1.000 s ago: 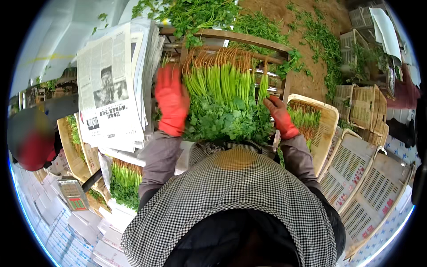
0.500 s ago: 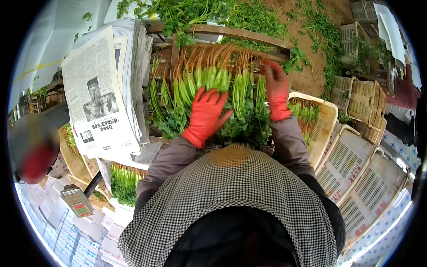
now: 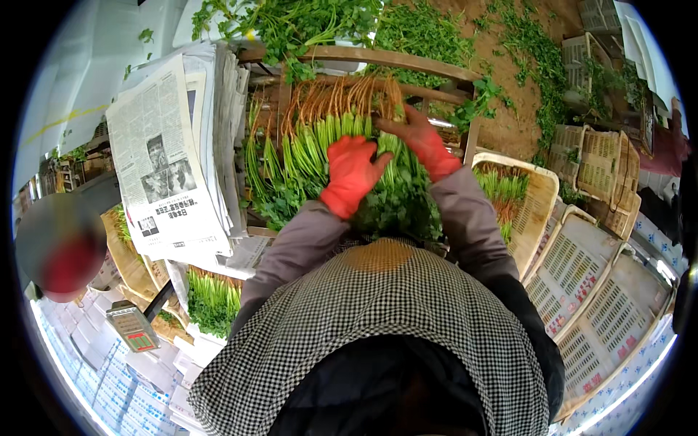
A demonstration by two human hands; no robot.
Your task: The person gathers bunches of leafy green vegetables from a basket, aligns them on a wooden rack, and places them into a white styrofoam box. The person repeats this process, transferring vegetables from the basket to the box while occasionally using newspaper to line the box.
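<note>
Leftward, a newspaper stack (image 3: 163,152) crowds the bench (image 3: 396,59); rightward stand a tan crate (image 3: 536,214) and a grey slotted crate (image 3: 567,265). Between, on the bench, slender green stalks (image 3: 305,151) lie in a row, leaves (image 3: 403,202) toward the checked garment (image 3: 378,305), orange-brown roots (image 3: 334,98) away. The gloved left hand (image 3: 354,174) curls over them, the right hand (image 3: 422,142) bends near their roots; whether either grips, I cannot tell.

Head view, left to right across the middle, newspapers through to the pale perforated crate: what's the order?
Stacked black-and-white newspapers → left red-gloved hand → right red-gloved hand → cream rectangular plastic crate → pale perforated plastic crate.
</note>
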